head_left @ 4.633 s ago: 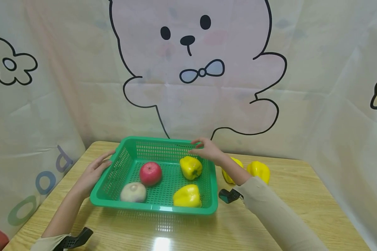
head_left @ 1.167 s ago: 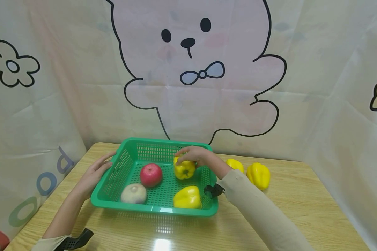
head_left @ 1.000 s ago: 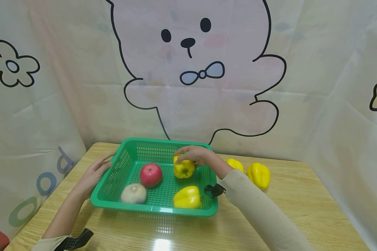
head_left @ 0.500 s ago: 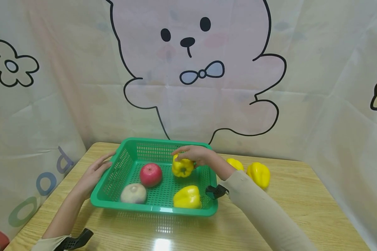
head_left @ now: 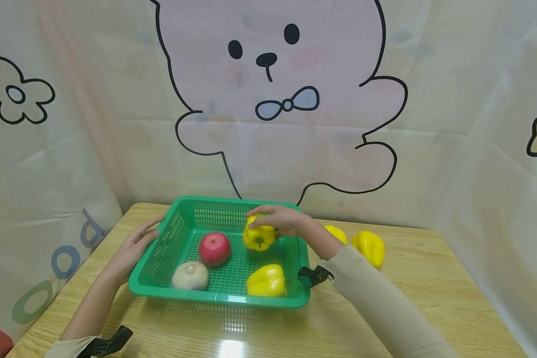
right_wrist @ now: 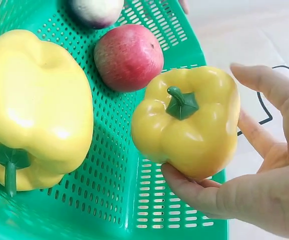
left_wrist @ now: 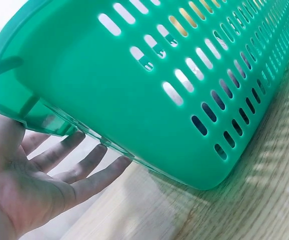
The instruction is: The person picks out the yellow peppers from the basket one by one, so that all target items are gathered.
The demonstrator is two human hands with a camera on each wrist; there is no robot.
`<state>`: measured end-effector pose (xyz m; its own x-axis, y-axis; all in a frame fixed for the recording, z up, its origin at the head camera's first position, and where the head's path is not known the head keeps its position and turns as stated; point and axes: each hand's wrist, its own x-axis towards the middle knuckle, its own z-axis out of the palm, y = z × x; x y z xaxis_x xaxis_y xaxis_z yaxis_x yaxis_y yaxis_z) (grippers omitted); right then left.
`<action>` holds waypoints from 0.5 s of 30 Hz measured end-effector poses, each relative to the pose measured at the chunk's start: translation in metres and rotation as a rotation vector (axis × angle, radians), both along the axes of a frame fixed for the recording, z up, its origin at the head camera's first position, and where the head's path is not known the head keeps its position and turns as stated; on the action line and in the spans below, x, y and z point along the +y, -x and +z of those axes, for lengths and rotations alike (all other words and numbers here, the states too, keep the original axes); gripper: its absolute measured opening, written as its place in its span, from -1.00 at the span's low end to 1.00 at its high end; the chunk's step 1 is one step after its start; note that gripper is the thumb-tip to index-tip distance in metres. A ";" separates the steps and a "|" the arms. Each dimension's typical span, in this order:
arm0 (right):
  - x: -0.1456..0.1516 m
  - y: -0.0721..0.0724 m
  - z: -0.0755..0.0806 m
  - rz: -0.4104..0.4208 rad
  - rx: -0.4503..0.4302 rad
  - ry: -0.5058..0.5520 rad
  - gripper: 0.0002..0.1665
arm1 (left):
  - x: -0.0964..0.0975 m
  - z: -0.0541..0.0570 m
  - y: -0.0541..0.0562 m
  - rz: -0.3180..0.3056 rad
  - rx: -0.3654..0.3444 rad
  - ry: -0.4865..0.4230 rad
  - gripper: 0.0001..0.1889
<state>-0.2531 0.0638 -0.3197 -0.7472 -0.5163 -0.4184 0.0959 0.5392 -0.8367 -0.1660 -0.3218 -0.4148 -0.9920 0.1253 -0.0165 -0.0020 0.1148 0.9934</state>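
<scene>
My right hand [head_left: 286, 219] holds a yellow bell pepper [head_left: 259, 237] near the back right of the green plastic basket [head_left: 219, 297]. In the right wrist view, thumb and fingers lie around this pepper, its green stem facing the camera. Whether it touches the basket floor cannot be told. My left hand [head_left: 136, 246] rests against the basket's left side. In the left wrist view its nearly straight fingers [left_wrist: 97, 182] touch the outer wall below the rim. A second yellow bell pepper [head_left: 267, 281], a red apple-like fruit [head_left: 215, 249] and a whitish round vegetable with a purple tinge [head_left: 190, 276] lie inside.
Two more yellow peppers lie on the wooden table [head_left: 411, 278] right of the basket; the right forearm partly covers the nearer pepper [head_left: 335, 233], and the other pepper [head_left: 369, 248] sits farther right. A printed cloth [head_left: 268, 149] hangs behind the table.
My right hand, earlier above the back pepper with its fingers off it, has come to grip it and shifted it left and slightly up. The left hand and the basket have stayed put.
</scene>
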 end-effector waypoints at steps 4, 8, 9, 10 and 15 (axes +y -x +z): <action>0.002 -0.001 0.001 -0.003 -0.002 0.009 -0.32 | 0.000 0.001 -0.001 0.000 0.007 0.002 -0.43; 0.003 -0.002 0.001 -0.017 -0.021 0.028 -0.28 | 0.001 0.001 -0.002 0.005 0.003 -0.001 -0.40; 0.004 -0.002 0.000 -0.019 -0.024 0.030 -0.27 | 0.000 0.001 -0.002 0.005 0.002 -0.001 -0.39; 0.004 -0.003 0.000 -0.021 -0.025 0.032 -0.26 | 0.000 0.001 -0.002 0.004 0.001 0.000 -0.39; 0.007 -0.004 -0.002 -0.019 -0.018 0.038 -0.25 | 0.000 0.001 -0.001 -0.003 0.007 -0.002 -0.41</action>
